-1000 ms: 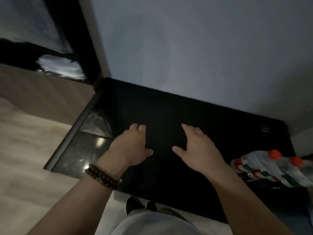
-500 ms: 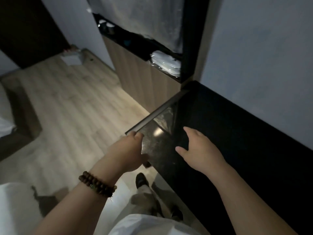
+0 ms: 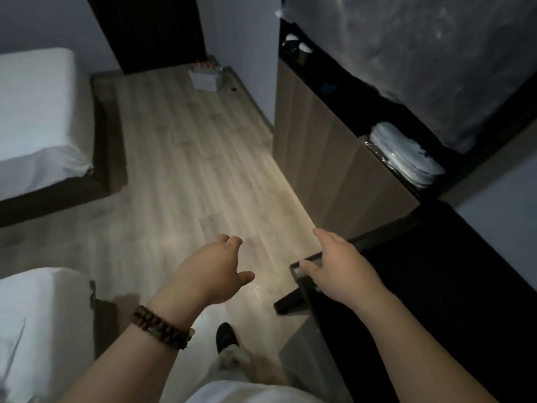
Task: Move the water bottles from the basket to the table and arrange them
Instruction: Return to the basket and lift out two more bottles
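Black slab table (image 3: 436, 286) — left hand (image 3: 209, 271) and right hand (image 3: 340, 269) loose-fingered, empty.

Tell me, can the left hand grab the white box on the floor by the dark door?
Probably not. The left hand hangs open near the person's shoe, and the white box lies far across the wooden floor. Nothing blocks the path, but walking over seems needed.
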A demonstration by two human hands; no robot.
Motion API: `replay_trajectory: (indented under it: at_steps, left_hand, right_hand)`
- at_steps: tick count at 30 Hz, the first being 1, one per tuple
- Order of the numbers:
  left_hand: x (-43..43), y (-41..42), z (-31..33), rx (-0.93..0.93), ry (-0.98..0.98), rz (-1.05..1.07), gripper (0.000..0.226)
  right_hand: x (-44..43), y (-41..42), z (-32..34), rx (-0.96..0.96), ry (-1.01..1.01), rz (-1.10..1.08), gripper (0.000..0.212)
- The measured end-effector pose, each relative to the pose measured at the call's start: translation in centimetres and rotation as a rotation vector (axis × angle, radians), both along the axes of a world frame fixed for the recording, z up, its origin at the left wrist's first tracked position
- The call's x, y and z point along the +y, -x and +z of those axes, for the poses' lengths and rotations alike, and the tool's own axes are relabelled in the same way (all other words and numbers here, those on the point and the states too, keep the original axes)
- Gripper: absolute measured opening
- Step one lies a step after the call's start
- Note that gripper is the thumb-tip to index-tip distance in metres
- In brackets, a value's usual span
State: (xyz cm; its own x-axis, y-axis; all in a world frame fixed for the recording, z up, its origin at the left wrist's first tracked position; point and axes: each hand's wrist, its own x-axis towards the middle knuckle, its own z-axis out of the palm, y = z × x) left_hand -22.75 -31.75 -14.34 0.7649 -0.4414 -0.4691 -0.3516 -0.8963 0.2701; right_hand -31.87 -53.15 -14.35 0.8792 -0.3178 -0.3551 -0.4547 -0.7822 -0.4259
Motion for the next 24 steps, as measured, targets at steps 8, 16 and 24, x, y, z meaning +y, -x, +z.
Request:
replay_trajectory:
  at_steps: [8,16,24]
  left_hand:
    - [8.8,-17.9,0.3,-0.024,0.005,0.099,0.076]
    - [12.3,-32.5,-0.4,-0.004,0.031,0.177,0.075]
    - [12.7,-51.9,-1.5,-0.027,-0.009,0.223,0.074]
  right_hand:
    - [7.3,-17.9,-0.1,0.04,0.0,0.084,0.079]
    - [10.7,-34.4,-1.1,0.019,0.023,0.155,0.081]
    - [11.7,-56.5,-4.4,0.021,-0.022,0.228,0.083]
